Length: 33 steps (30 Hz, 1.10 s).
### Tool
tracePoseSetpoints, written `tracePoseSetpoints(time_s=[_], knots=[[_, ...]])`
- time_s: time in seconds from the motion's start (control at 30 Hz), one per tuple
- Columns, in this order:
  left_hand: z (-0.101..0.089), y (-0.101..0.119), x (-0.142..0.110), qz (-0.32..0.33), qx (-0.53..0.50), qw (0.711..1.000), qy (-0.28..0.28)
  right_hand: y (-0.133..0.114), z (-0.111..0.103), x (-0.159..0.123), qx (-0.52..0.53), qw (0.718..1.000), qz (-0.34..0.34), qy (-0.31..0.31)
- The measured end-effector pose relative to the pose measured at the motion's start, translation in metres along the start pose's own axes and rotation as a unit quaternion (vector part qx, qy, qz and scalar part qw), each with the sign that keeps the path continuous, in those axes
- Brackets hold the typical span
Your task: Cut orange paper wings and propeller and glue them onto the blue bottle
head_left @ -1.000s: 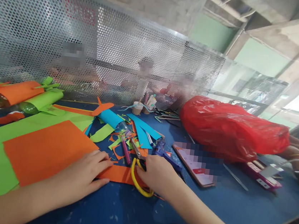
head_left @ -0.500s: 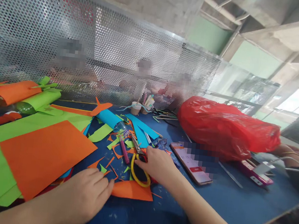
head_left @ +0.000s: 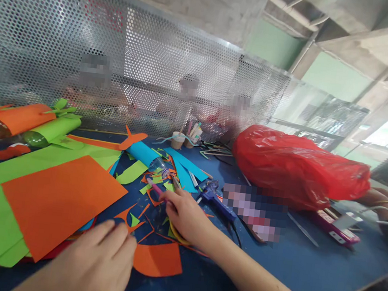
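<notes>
As the pink pen (head_left: 154,187) lay slanted among paper scraps (head_left: 129,214) on the blue surface (head_left: 296,264), my feed showed the grip of the right hand (head_left: 186,214) closed around its near end; picking it up seemed the step in hand. The next move, I judged, called for lifting clear of the yellow-handled scissors (head_left: 177,237) just beneath that hand. Nearer, the left hand (head_left: 97,256) curled loosely beside a cut orange piece (head_left: 159,259); I couldn't tell whether it held anything.
</notes>
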<state>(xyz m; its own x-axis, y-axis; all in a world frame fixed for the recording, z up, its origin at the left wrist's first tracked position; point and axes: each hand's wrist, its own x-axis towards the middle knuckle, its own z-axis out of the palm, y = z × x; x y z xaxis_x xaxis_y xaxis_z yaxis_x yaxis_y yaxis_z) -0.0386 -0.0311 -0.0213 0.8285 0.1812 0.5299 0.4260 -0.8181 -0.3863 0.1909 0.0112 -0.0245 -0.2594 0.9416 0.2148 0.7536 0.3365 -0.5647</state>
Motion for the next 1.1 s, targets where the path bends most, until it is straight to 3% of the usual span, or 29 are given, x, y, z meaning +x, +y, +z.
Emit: tracePoseSetpoints(time_s=[0.13,0.23,0.33,0.37,0.4,0.43,0.53,0.6,0.8,1.0,1.1], knots=[[-0.021,-0.034,0.008,-0.113,-0.037,0.986,0.118,0.007,-0.015,0.011,0.186,0.978,0.057,0.076],[-0.026,-0.051,0.018,-0.186,-0.183,0.953,0.153,0.012,-0.03,0.019,0.33,0.927,0.09,0.157],[-0.009,-0.057,0.025,-0.342,-0.349,0.859,0.154,0.018,-0.042,0.025,0.432,0.865,0.113,0.229],[0.0,-0.057,0.027,-0.369,-0.392,0.83,0.146,0.02,-0.045,0.026,0.456,0.847,0.12,0.244],[0.01,-0.056,0.027,-0.373,-0.43,0.816,0.1,0.022,-0.046,0.027,0.477,0.831,0.127,0.254],[0.02,-0.053,0.026,-0.366,-0.443,0.816,0.058,0.023,-0.047,0.027,0.496,0.818,0.134,0.259],[0.044,-0.044,0.018,-0.333,-0.399,0.852,-0.064,0.023,-0.044,0.026,0.537,0.792,0.15,0.25],[0.054,-0.038,0.011,-0.301,-0.381,0.869,-0.095,0.019,-0.039,0.024,0.553,0.785,0.158,0.228],[0.065,-0.033,0.003,-0.237,-0.352,0.901,-0.089,0.006,-0.023,0.016,0.567,0.792,0.16,0.158],[0.06,-0.027,0.004,-0.335,-0.355,0.866,-0.108,0.004,-0.014,0.015,0.563,0.8,0.157,0.135],[0.059,-0.022,0.005,-0.362,-0.37,0.848,-0.109,0.006,-0.012,0.016,0.574,0.79,0.161,0.144]])
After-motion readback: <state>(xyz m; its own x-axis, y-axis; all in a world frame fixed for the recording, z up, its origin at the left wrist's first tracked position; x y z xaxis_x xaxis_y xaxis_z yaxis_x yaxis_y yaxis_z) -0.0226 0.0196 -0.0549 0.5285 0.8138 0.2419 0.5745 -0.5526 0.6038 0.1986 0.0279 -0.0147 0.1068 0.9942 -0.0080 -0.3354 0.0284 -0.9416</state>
